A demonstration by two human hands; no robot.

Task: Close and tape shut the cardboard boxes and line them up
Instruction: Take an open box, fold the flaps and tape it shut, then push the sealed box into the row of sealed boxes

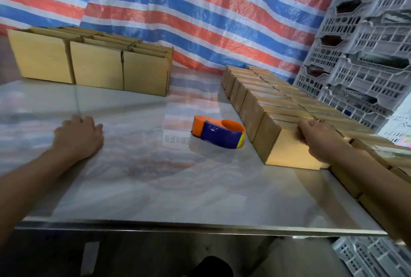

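Near the bench's (155, 198) left edge the left hand (77, 136) rests palm down on the bare top, fingers loosely bent and holding nothing. At the right edge the right hand (320, 141) grips the box (287, 152), fingers hooked over its top edge and thumb on the near face. That box is taped and sits at the near end of the row (255, 96), touching the box behind it. The row's long axis runs from here toward the far right corner. The dispenser (219, 135) lies on its side between the hands, just left of the row and nearer the right hand. The open boxes (97, 67) wait at the far left corner, straight ahead of the left hand's fingers. That hand is likely the better one to fetch the next.
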